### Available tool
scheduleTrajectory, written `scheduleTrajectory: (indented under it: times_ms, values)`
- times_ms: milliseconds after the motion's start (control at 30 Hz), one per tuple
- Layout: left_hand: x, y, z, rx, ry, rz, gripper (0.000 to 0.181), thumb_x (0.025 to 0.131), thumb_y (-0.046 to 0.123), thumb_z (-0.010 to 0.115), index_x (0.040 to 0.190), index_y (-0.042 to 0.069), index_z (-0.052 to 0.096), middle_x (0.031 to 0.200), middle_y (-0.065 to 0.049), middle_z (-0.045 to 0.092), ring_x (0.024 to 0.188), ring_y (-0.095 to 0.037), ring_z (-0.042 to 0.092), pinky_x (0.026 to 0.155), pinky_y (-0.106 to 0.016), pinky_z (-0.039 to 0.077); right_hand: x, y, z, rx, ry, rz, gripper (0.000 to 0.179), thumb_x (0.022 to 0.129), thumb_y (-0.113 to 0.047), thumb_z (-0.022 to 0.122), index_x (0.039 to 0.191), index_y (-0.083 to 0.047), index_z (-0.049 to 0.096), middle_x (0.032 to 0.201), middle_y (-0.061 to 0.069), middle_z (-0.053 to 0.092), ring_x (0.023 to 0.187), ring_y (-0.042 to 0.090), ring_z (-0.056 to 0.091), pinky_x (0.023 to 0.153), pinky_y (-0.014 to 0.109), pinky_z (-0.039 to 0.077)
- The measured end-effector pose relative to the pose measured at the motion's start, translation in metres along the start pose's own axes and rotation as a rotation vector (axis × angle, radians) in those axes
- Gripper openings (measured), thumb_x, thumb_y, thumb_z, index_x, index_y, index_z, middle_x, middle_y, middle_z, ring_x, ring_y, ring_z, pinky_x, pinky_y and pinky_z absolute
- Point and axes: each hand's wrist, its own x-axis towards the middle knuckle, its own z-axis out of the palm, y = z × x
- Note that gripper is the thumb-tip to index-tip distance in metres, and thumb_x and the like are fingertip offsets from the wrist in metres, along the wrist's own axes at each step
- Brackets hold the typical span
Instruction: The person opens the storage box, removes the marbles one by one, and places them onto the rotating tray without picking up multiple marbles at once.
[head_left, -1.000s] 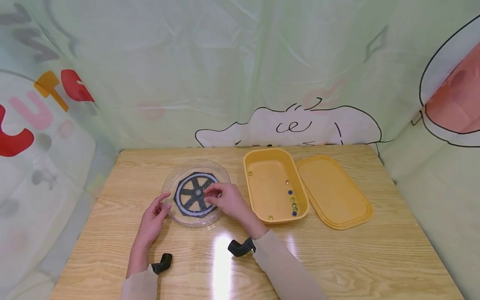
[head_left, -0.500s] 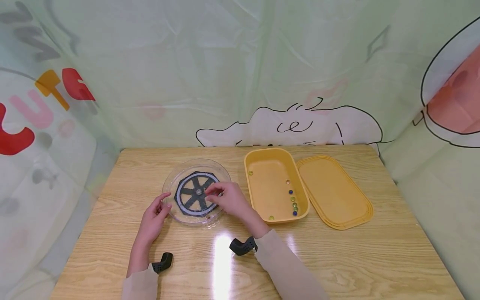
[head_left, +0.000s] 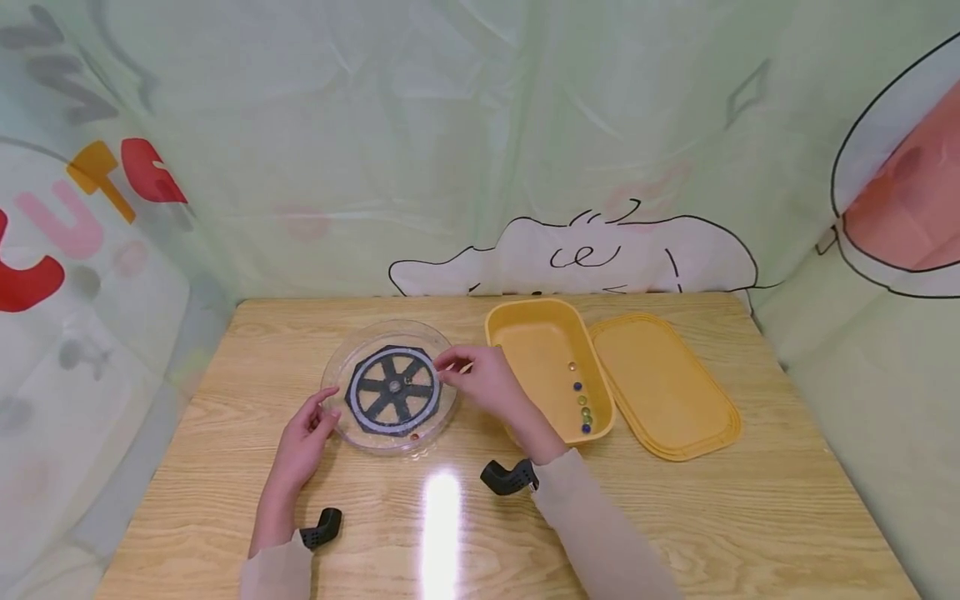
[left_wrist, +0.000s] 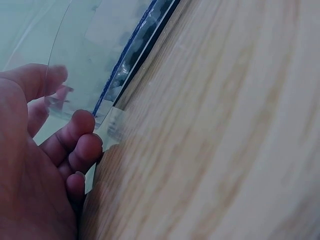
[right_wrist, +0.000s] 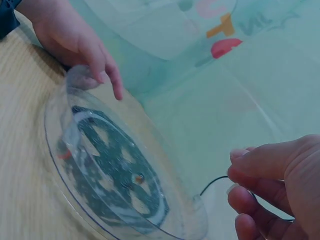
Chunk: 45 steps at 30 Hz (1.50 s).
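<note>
A clear round plastic dish [head_left: 330, 367] stands on the table, with a black wheel-like shape with several spokes and a pale ring [head_left: 395, 386] in its middle. One small marble [right_wrist: 137, 178] lies among the spokes; a reddish marble [head_left: 415, 437] is near the front wall. My left hand [head_left: 306, 433] holds the dish's left side, its fingers on both sides of the clear wall in the left wrist view. Over the dish's right rim hovers my right hand [head_left: 483, 379], thumb and fingers loosely bent close together. Nothing shows between them in the right wrist view.
To the right stands a yellow-orange box [head_left: 534, 354] with several marbles [head_left: 582, 401] along its right side. Its matching lid [head_left: 667, 387] lies flat beside it. A printed curtain [head_left: 360, 167] hangs behind the table's [head_left: 675, 517] back edge.
My right hand has drawn back from over the spokes to the dish's right rim. The marble among the spokes and the reddish one show more plainly. My left hand has stayed.
</note>
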Motion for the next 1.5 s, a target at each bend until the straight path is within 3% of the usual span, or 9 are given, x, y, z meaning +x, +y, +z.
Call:
scheduleTrajectory:
  times_ms: [400,433,733,967,1267,1500]
  values:
    - [-0.002,0.006,-0.001,-0.021,-0.003,-0.002,0.037,0.103,0.021,0.056,0.140,0.015,0.055,0.085,-0.008,0.045,0.073,-0.020,0.044,0.064,-0.028,0.036,0.011,0.012,-0.046,-0.055,0.081,-0.003,0.014,0.091,-0.011,0.074,0.104,-0.008,0.075,0.096,0.002,0.070,0.089,0.021,0.062,0.073,0.032,0.053]
    - [0.000,0.000,0.000,-0.019,0.000,0.005,0.037,0.103,0.023,0.057,0.139,0.017,0.055,0.085,-0.008,0.046,0.073,-0.020,0.045,0.064,-0.028,0.037,0.012,0.013,-0.050,-0.064,0.086,-0.003,0.013,0.091,-0.012,0.074,0.104,-0.009,0.075,0.097,0.002,0.070,0.089,0.022,0.061,0.073,0.032,0.052]
    - [0.002,0.001,-0.001,-0.016,-0.004,0.012,0.036,0.103,0.023,0.057,0.138,0.015,0.056,0.085,-0.007,0.046,0.072,-0.017,0.044,0.063,-0.027,0.036,0.021,0.030,-0.072,-0.097,0.111,-0.001,0.015,0.089,-0.008,0.074,0.104,-0.005,0.075,0.096,0.005,0.071,0.090,0.023,0.062,0.070,0.031,0.051]
    - [0.001,-0.001,0.000,-0.013,0.007,0.007,0.036,0.103,0.023,0.057,0.138,0.017,0.056,0.085,-0.007,0.046,0.074,-0.019,0.045,0.064,-0.028,0.037,0.032,0.049,-0.077,-0.068,0.087,0.044,0.016,0.088,-0.006,0.075,0.103,-0.002,0.075,0.097,0.007,0.072,0.089,0.023,0.063,0.073,0.030,0.050]
    - [0.001,-0.003,0.002,-0.009,0.012,0.000,0.036,0.103,0.023,0.057,0.139,0.018,0.056,0.086,-0.008,0.046,0.074,-0.021,0.045,0.064,-0.029,0.037,0.047,0.082,-0.073,-0.137,-0.029,0.128,0.020,0.088,-0.008,0.075,0.107,-0.003,0.074,0.101,0.009,0.071,0.089,0.022,0.063,0.072,0.029,0.049]
    - [0.000,-0.002,0.001,-0.007,0.014,0.001,0.036,0.103,0.023,0.057,0.139,0.018,0.056,0.086,-0.008,0.046,0.075,-0.022,0.046,0.064,-0.029,0.037,0.052,0.092,-0.068,-0.162,-0.036,0.130,0.020,0.088,-0.007,0.074,0.108,-0.002,0.073,0.106,0.011,0.070,0.096,0.026,0.063,0.086,0.038,0.050]
